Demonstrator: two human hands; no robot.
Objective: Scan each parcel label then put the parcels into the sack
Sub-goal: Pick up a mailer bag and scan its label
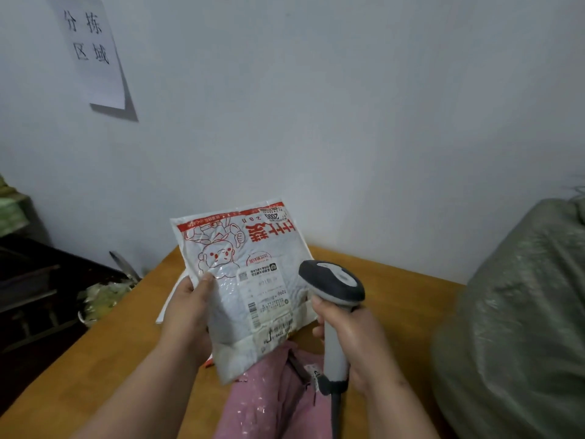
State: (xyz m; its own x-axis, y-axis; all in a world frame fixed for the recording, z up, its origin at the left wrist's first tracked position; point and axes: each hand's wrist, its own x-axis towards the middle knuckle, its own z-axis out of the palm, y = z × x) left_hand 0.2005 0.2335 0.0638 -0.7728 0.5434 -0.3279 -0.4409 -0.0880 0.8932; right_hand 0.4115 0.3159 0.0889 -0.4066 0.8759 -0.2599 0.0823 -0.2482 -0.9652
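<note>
The left hand [186,315] pinches a white parcel [243,280] (label up) above the table's [395,296] far edge; the right hand [351,340] grips a scanner [332,289].

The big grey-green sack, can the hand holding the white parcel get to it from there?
Probably yes. The sack sits at the table's right side, and the left hand holds the white parcel in the air. Only the right hand with the scanner lies between them.

A small parcel-sorting room. A paper sign [95,52] on the bare wall [348,122] reads "分拣区域". A grey-green sack [512,312] stands right of the wooden tabletop [405,299].
</note>
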